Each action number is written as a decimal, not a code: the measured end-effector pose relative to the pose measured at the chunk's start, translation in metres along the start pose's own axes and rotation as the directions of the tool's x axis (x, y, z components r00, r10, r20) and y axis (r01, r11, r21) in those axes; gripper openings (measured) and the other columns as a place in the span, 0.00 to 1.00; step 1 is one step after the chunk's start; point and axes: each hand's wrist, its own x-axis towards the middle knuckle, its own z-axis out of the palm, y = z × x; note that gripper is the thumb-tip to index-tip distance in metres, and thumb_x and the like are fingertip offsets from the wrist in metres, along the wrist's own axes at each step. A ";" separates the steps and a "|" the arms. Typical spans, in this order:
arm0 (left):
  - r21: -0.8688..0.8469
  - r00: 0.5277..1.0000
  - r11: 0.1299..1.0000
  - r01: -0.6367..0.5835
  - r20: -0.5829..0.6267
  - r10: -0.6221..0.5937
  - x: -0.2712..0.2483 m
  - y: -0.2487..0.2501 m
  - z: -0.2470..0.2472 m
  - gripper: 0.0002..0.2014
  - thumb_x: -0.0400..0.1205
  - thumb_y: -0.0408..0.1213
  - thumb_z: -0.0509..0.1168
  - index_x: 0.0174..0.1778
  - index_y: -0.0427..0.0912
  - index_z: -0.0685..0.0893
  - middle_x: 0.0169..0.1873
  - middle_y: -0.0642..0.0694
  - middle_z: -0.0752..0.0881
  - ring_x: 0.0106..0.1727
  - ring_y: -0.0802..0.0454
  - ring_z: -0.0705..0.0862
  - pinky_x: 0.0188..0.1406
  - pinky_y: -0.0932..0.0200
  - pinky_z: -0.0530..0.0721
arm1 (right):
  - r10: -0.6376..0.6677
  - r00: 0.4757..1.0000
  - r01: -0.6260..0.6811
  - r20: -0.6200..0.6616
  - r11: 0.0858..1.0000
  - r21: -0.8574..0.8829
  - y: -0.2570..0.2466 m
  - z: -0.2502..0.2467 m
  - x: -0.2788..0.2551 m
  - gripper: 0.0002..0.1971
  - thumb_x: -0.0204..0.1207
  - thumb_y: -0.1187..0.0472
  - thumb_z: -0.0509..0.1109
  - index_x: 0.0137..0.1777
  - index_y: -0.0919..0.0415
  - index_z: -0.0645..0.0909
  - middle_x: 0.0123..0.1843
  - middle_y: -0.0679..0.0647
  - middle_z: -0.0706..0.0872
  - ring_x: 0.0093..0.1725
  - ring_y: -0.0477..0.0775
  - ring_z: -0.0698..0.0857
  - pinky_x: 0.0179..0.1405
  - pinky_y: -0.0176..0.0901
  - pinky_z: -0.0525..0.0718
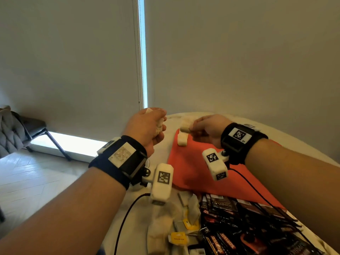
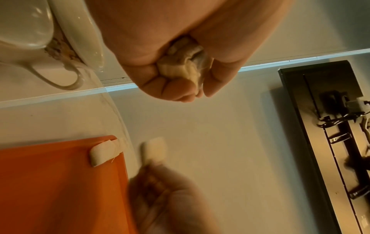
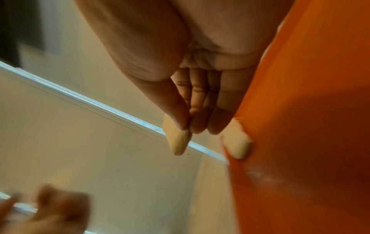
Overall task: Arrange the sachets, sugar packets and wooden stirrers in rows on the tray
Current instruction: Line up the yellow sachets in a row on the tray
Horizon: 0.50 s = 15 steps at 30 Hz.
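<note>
Coming in closest from the bottom left, left forearm point(image 1: 64, 208), reaching up to the left hand point(image 1: 147, 126), hanging in the air left of the tray point(image 1: 193, 172). Fingers curling tight into a fist round a bunch of packets point(image 2: 184, 66), all scrunched together. Probably acting as the stock hand, keeping spares close so the other hand can feed off it.

Moving right: laid packet point(image 1: 182, 139) already sitting at the tray's far left corner, long axis running near-to-far, short end pointing away from the person. Looking like the start of a row.

Just beyond that, held packet point(image 1: 184, 129) being pinched by one end between thumb and fingertip of the right hand point(image 1: 206, 129), other fingers pressing together alongside. Long axis lying crosswise, free end pointing left toward the other hand. Hovering by the far end of the laid one; can't tell if touching. Guessing it's needing a turn to match before going down.

Further right and nearer: dark coffee sachets point(image 1: 248, 227) piling up, overlapping the tray's near edge, waiting their turn. Not seeing any stirrers.
</note>
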 end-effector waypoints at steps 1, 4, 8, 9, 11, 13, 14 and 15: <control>-0.007 1.000 1.000 0.004 0.000 -0.004 0.001 0.000 -0.001 0.01 0.85 0.35 0.71 0.48 0.45 0.87 0.41 0.46 0.86 0.33 0.55 0.81 0.21 0.64 0.77 | 0.054 0.998 -0.054 -0.012 0.998 -0.037 0.009 0.000 0.006 0.08 0.76 0.77 0.73 0.40 0.66 0.83 0.36 0.62 0.87 0.32 0.55 0.88 0.35 0.48 0.88; -0.026 1.000 1.000 0.012 0.009 -0.012 0.004 0.000 -0.004 0.01 0.85 0.35 0.71 0.51 0.44 0.87 0.40 0.46 0.86 0.32 0.55 0.81 0.22 0.64 0.78 | 0.165 0.985 -0.172 -0.055 0.973 -0.157 0.033 0.002 0.020 0.04 0.74 0.76 0.76 0.46 0.71 0.86 0.39 0.66 0.89 0.37 0.61 0.89 0.44 0.55 0.91; -0.036 0.999 0.999 0.016 0.031 -0.015 0.007 0.000 -0.006 0.02 0.85 0.34 0.71 0.51 0.44 0.87 0.40 0.46 0.86 0.33 0.55 0.81 0.22 0.64 0.78 | 0.200 0.978 -0.209 -0.063 0.947 -0.245 0.046 0.008 0.034 0.06 0.72 0.75 0.78 0.48 0.73 0.87 0.43 0.67 0.92 0.43 0.64 0.90 0.56 0.61 0.90; -0.036 0.999 0.999 0.018 0.032 -0.017 0.008 0.000 -0.007 0.02 0.85 0.34 0.71 0.50 0.44 0.87 0.40 0.46 0.86 0.33 0.55 0.81 0.22 0.64 0.78 | 0.205 0.977 -0.213 -0.060 0.948 -0.237 0.045 0.011 0.036 0.05 0.73 0.76 0.78 0.46 0.73 0.87 0.42 0.67 0.91 0.42 0.64 0.90 0.57 0.61 0.90; -0.036 0.999 0.999 0.020 0.034 -0.019 0.009 0.001 -0.007 0.01 0.85 0.34 0.71 0.50 0.44 0.88 0.40 0.46 0.86 0.33 0.55 0.81 0.22 0.64 0.78 | 0.217 0.975 -0.223 -0.051 0.949 -0.221 0.044 0.015 0.040 0.04 0.74 0.77 0.76 0.45 0.72 0.85 0.41 0.67 0.90 0.40 0.63 0.90 0.56 0.61 0.91; -0.036 0.999 0.999 0.020 0.035 -0.018 0.011 0.001 -0.007 0.02 0.85 0.34 0.71 0.49 0.44 0.88 0.40 0.46 0.86 0.33 0.55 0.81 0.23 0.64 0.78 | 0.235 0.971 -0.238 -0.040 0.949 -0.209 0.043 0.018 0.042 0.03 0.75 0.77 0.75 0.46 0.73 0.85 0.40 0.67 0.89 0.39 0.62 0.89 0.53 0.60 0.91; -0.033 0.999 0.999 0.018 0.037 -0.017 0.011 0.001 -0.007 0.01 0.85 0.34 0.71 0.50 0.44 0.88 0.40 0.46 0.86 0.33 0.55 0.81 0.23 0.64 0.78 | 0.246 0.969 -0.249 -0.041 0.945 -0.212 0.043 0.019 0.043 0.03 0.76 0.77 0.75 0.47 0.74 0.85 0.40 0.67 0.89 0.39 0.61 0.89 0.52 0.58 0.91; -0.030 0.999 0.999 0.016 0.040 -0.015 0.011 0.001 -0.007 0.01 0.85 0.34 0.71 0.50 0.44 0.88 0.40 0.46 0.86 0.34 0.55 0.81 0.23 0.64 0.78 | 0.255 0.966 -0.259 -0.047 0.940 -0.222 0.044 0.020 0.045 0.03 0.76 0.77 0.75 0.48 0.75 0.84 0.41 0.67 0.89 0.39 0.60 0.89 0.49 0.55 0.91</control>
